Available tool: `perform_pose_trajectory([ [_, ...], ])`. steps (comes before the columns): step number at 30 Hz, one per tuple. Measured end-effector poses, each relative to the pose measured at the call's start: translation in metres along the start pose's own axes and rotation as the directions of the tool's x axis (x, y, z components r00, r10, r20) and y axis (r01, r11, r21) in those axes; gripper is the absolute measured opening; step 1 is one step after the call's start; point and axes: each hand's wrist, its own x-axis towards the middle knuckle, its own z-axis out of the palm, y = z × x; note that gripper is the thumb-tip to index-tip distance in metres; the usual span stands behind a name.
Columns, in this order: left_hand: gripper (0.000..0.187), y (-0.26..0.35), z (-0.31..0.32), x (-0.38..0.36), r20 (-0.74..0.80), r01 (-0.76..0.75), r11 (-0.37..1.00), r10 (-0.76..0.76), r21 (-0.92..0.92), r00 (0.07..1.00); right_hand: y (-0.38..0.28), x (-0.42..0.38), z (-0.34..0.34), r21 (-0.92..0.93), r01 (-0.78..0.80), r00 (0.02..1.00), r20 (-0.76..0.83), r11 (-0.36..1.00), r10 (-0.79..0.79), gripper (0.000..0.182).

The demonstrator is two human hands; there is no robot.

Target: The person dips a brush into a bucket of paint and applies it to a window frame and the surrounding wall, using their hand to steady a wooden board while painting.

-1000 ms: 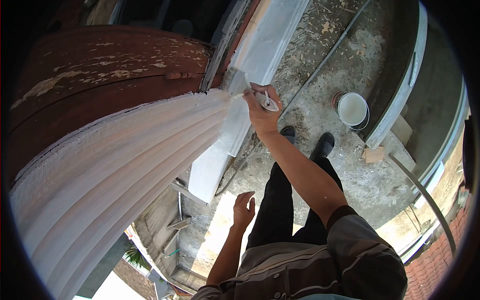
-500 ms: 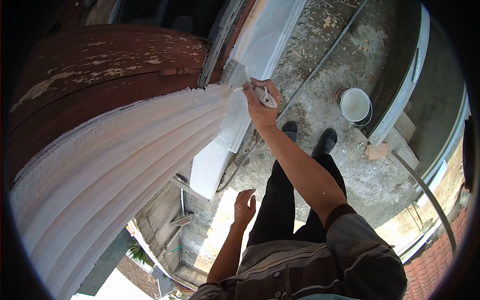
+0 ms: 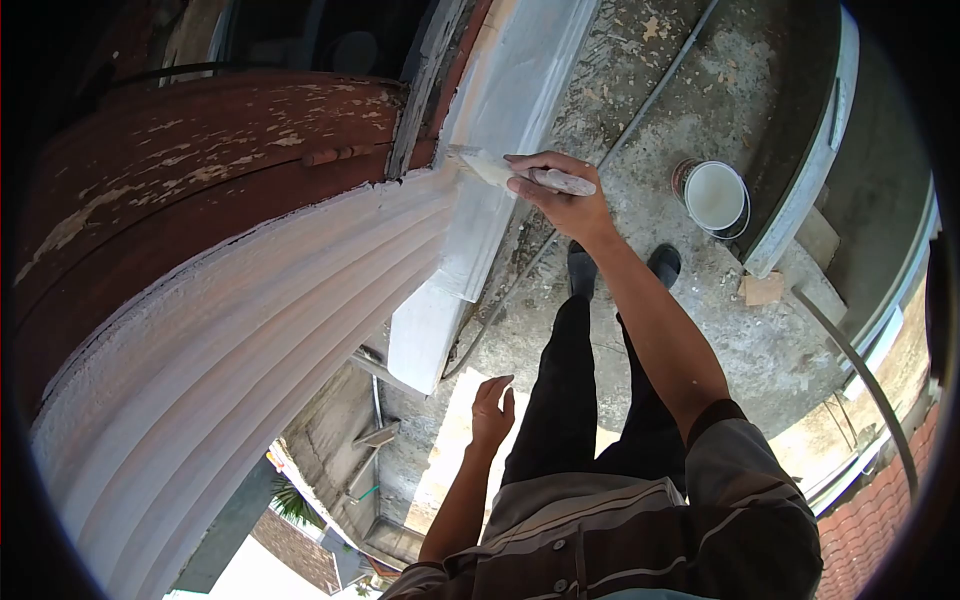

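My right hand [image 3: 568,195] grips a paintbrush [image 3: 560,181] by its pale, paint-smeared handle. The bristles point left and touch the white moulding [image 3: 515,90], close to the corner by the red-brown wooden frame [image 3: 240,150]. My left hand [image 3: 492,410] hangs low beside my leg, fingers loosely apart, holding nothing. Below the wooden frame runs a ridged ledge [image 3: 290,290], coated in whitish paint with pinkish patches showing through.
On the stained concrete floor [image 3: 700,330] to the right stands a bucket [image 3: 715,195] with whitish contents. A thin pipe [image 3: 655,90] runs along the floor. A curved low wall [image 3: 815,150] and a bent hose-like tube [image 3: 870,400] lie further right.
My right hand has shifted right and turned, so the brush handle now points right instead of toward me. The bristles stay near the corner. My left hand is nearly unmoved.
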Motion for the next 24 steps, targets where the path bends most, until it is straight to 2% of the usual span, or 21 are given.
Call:
perform_pose_trajectory([
  [8,0.021,0.006,-0.003,0.01,0.01,-0.014,0.999,0.014,0.029,1.0,0.01,0.023,0.014,-0.13,0.058,0.976,0.214,0.99,-0.029,0.019],
  [14,0.022,0.007,-0.006,0.011,0.006,-0.005,1.0,0.005,0.018,1.0,-0.018,0.024,0.004,-0.037,0.045,0.971,0.238,0.998,-0.035,0.018],
  [17,0.022,0.008,-0.004,0.012,0.01,0.01,1.0,-0.01,0.021,1.0,-0.003,0.029,-0.001,-0.106,-0.087,0.968,0.225,0.991,0.109,0.017],
  [20,0.022,0.009,-0.002,0.013,0.015,0.006,1.0,-0.006,0.021,1.0,0.0,0.027,0.012,-0.126,0.032,0.966,0.26,0.992,0.002,0.018],
  [23,0.022,0.011,-0.002,0.012,0.016,0.006,1.0,-0.007,0.007,1.0,-0.018,0.02,0.01,-0.101,0.014,0.951,0.308,0.995,0.018,0.019],
  [24,0.022,0.009,-0.002,0.011,0.011,0.008,1.0,-0.008,0.005,1.0,-0.016,0.018,0.007,-0.073,0.011,0.962,0.272,0.997,0.009,0.018],
])
